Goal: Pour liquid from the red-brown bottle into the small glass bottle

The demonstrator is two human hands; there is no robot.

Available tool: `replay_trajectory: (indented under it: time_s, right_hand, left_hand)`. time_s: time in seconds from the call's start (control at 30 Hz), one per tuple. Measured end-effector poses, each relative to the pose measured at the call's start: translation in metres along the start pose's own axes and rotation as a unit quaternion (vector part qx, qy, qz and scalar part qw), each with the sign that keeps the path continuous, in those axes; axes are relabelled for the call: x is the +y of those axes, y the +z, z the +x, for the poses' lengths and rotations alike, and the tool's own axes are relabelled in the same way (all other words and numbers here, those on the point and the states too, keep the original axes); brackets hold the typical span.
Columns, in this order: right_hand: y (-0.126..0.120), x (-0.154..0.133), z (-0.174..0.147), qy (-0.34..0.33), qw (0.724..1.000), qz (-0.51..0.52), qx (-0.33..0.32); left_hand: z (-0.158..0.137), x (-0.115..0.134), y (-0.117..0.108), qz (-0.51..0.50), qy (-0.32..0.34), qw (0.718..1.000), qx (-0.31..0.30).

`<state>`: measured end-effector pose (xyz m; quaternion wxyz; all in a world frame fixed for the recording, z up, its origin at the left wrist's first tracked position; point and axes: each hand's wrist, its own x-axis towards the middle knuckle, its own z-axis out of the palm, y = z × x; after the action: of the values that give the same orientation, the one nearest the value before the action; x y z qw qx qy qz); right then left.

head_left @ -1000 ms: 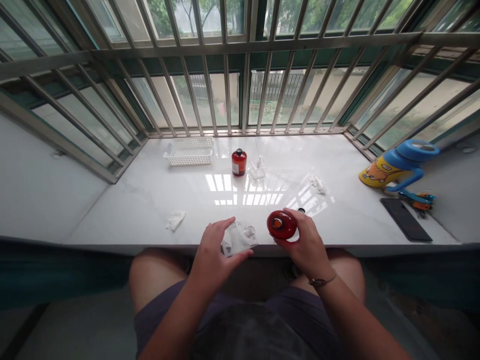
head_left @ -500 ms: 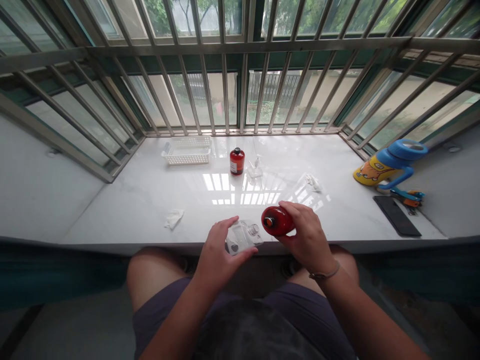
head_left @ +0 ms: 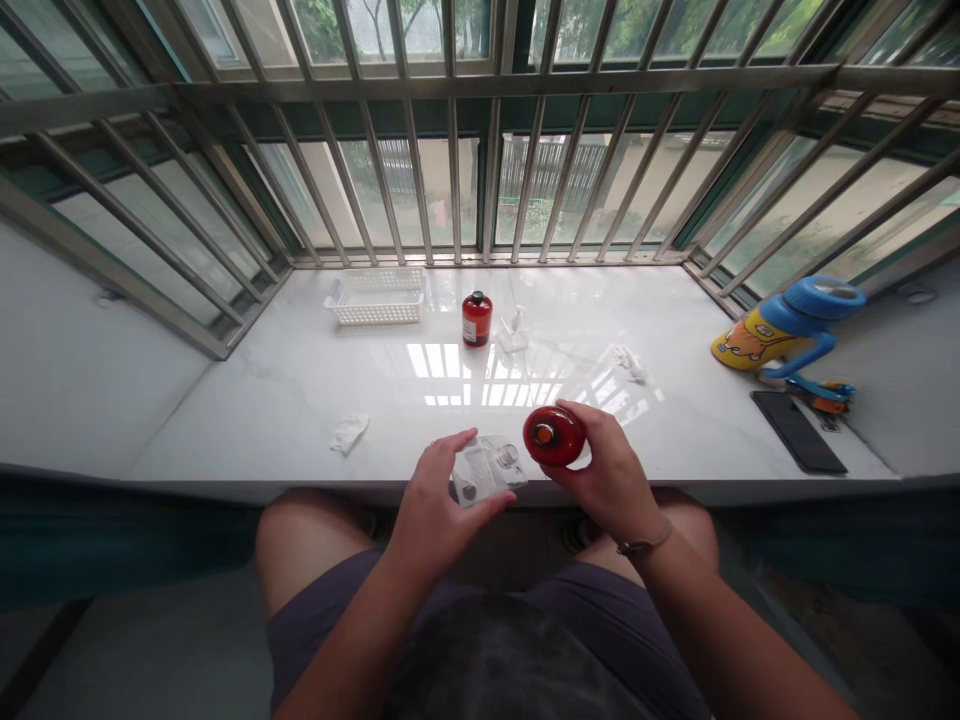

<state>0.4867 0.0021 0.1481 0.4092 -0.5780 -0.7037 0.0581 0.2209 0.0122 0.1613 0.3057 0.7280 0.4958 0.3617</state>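
Note:
My left hand (head_left: 442, 500) is closed around a clear square bottle (head_left: 486, 472), tilted with its uncapped threaded neck toward the right. My right hand (head_left: 609, 462) grips a red bottle (head_left: 556, 438) just beside that neck. The red bottle's open mouth faces up toward me, and the two bottles look apart. Farther back stands a second red bottle (head_left: 476, 322) with a black cap and a pale label. Right of it is a small clear object with a pump-like top (head_left: 514, 328).
A white perforated basket (head_left: 375, 298) stands at the back left. Crumpled tissues lie at left (head_left: 349, 433) and right (head_left: 628, 362). At far right are a blue and yellow drinking bottle (head_left: 772, 330), a black phone (head_left: 798, 432) and a blue-orange item (head_left: 825, 395). Metal window bars close off the back.
My right hand has turned the red bottle more upright, so its mouth points more toward me. My left hand keeps the clear bottle nearly still. The view has shifted slightly.

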Motion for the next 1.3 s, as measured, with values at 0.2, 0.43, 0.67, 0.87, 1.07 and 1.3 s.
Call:
replay_trajectory:
  time_s: [0.2,0.43,0.67,0.87,1.07,1.3]
  right_hand:
    - [0.011,0.018,-0.003,0.176,0.977,0.118,-0.027]
    - [0.025,0.054,-0.010,0.260,0.944,0.200,-0.041]
    - [0.038,0.078,-0.022,0.286,0.949,0.135,-0.009]
    - [0.044,0.083,-0.026,0.283,0.950,0.132,0.008]
    - [0.040,0.099,-0.030,0.214,0.968,0.126,-0.027]
    - [-0.001,0.117,-0.047,0.126,0.988,0.089,-0.004]
  left_hand:
    - [-0.003,-0.016,-0.010,0.016,-0.031,0.999,0.028]
    - [-0.013,-0.044,-0.028,0.042,-0.090,0.994,0.048]
    - [-0.020,-0.051,-0.035,0.052,-0.120,0.990,0.060]
    - [-0.020,-0.055,-0.034,0.057,-0.122,0.989,0.059]
    - [-0.018,-0.065,-0.034,0.066,-0.125,0.987,0.071]
    - [-0.018,-0.094,-0.036,0.074,-0.177,0.975,0.110]
